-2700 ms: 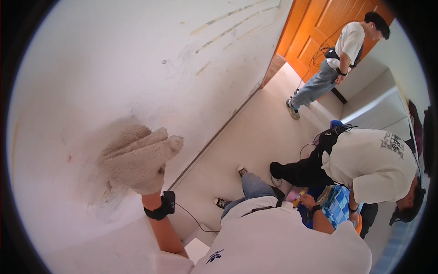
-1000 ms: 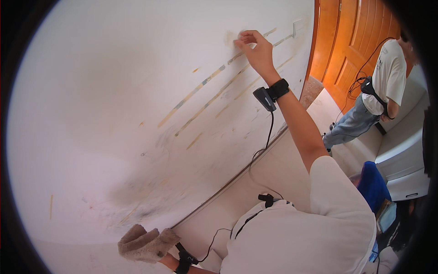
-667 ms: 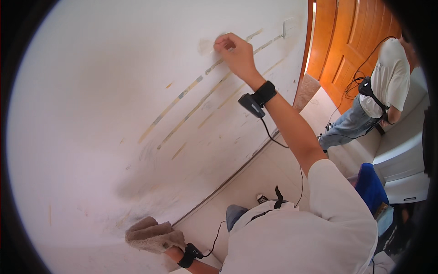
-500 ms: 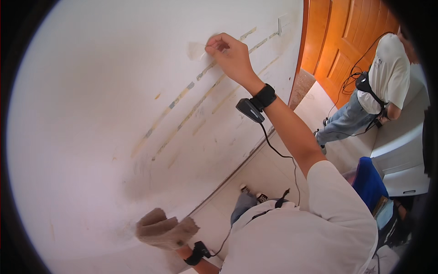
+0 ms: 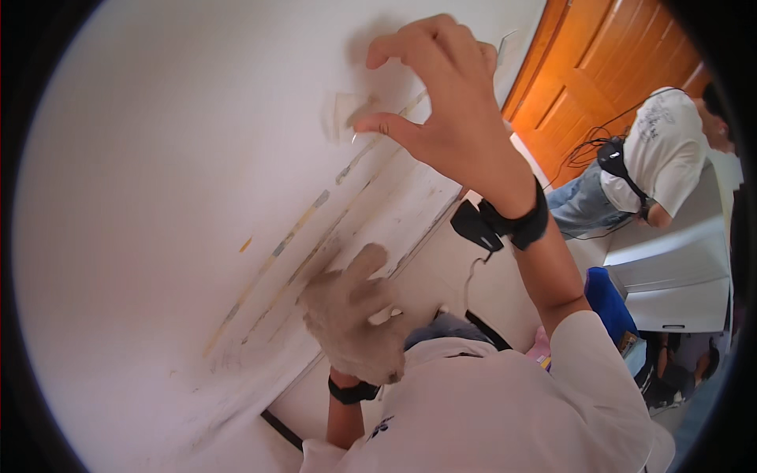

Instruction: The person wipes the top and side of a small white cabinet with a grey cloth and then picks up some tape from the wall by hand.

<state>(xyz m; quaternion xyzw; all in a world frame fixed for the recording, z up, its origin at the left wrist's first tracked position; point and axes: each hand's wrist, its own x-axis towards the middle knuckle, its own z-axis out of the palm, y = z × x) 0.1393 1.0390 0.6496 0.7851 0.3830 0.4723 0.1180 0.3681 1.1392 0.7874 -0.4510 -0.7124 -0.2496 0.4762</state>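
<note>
My right hand (image 5: 445,102) is raised at the upper middle in front of the white wall (image 5: 158,158). Its thumb and curved fingers are spread apart with nothing between them. Close to the thumb tip, a small clear adhesive hook (image 5: 347,118) sits on the wall. A brown cloth (image 5: 351,315) is in my left hand (image 5: 337,378), lower down near the wall. It covers nearly all of that hand, so the fingers are hidden.
Worn yellow and grey tape strips (image 5: 296,225) run slantwise along the wall. A light switch plate (image 5: 506,47) is near the orange wooden door (image 5: 615,55). At right, another person (image 5: 662,150) stands by a white cabinet (image 5: 670,284); a blue object (image 5: 607,307) is nearer.
My right hand has opened from a pinch at the clear hook and pulled back from the wall. My left hand has moved up and right with the cloth. The view has shifted.
</note>
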